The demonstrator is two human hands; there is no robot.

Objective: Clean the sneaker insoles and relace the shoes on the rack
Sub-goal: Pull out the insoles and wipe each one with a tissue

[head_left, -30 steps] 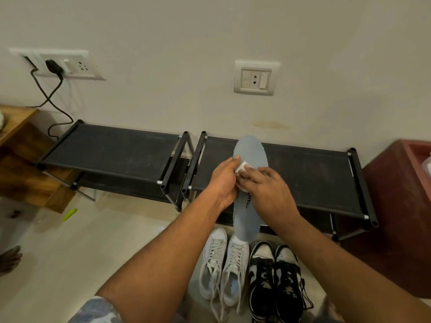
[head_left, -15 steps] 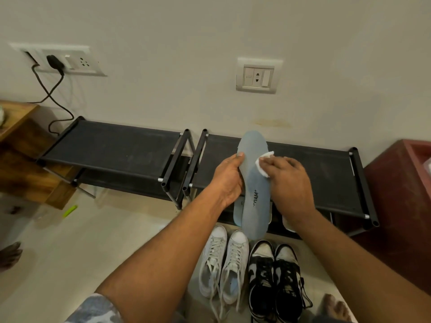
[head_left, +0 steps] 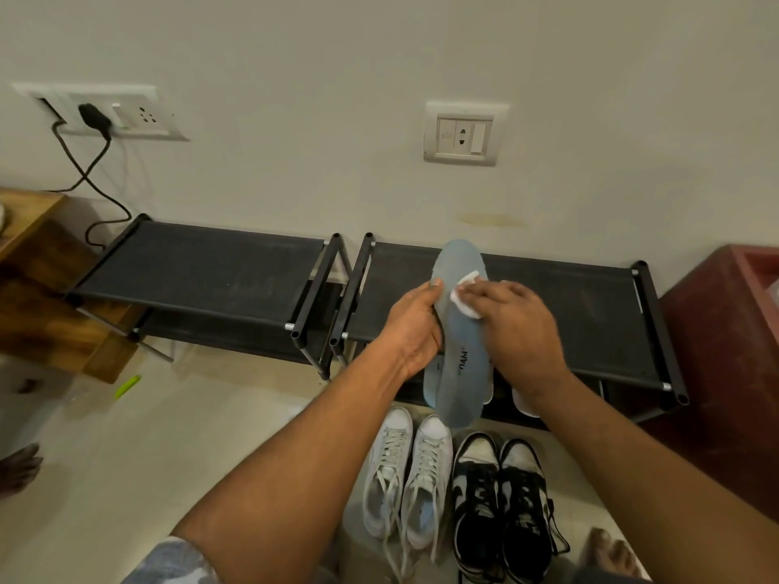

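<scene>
**Hidden, cropped, blurred**

The right hand [head_left: 518,326] is smeared by motion blur. It covers much of the white pad [head_left: 461,290] and part of the lettering on the insole [head_left: 457,339]. Fingers of the left hand [head_left: 415,326] are hidden behind that insole. Pale shoes [head_left: 525,404] behind the right wrist show only their toes. The bottom edge cuts the black-and-white sneakers [head_left: 501,499], and the left edge crops a bare foot [head_left: 19,467].

Both forearms outstretched; left hand [head_left: 415,326] curled round the insole [head_left: 457,356]; right hand [head_left: 516,326] flat, fingers straight
</scene>
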